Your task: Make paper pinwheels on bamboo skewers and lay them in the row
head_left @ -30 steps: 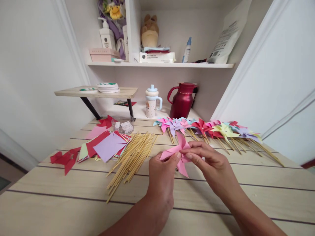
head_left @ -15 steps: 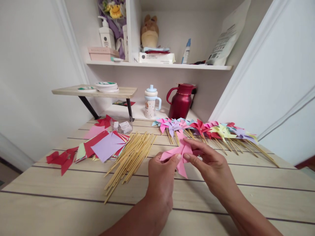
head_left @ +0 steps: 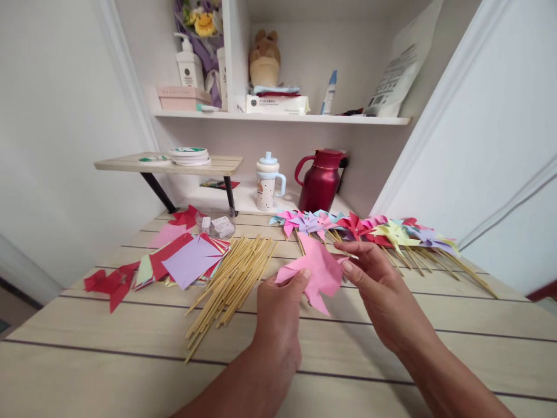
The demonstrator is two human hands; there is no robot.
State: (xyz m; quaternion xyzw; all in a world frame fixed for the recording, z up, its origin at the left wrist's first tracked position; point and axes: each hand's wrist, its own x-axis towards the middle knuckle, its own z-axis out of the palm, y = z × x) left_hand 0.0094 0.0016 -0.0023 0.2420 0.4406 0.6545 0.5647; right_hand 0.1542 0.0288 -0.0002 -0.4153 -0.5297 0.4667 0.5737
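My left hand (head_left: 282, 307) pinches a pink paper pinwheel (head_left: 319, 273) near its left side, thumb on top and the fingers hidden underneath. At the paper's right edge is my right hand (head_left: 376, 284), its thumb against a pink tip and its index finger raised apart from the sheet. The paper's blades spread out loosely, and its middle shows flat. Just left of my left hand lies a pile of thin wooden sticks (head_left: 235, 278). Beyond my hands, a row of finished pinwheels on sticks (head_left: 354, 226) rests on the table, in several colours.
Coloured paper squares (head_left: 191, 261) and cut red paper (head_left: 115, 281) lie at the left, beside a clear box (head_left: 220, 226) with small white pieces. Along the back stand a cup (head_left: 266, 183), a red jug (head_left: 322, 180) and a small raised shelf (head_left: 130, 165).
The pink blades have come away from the middle and opened out. My right thumb and fingers have shifted from the paper's centre to its right edge. My left hand keeps its hold.
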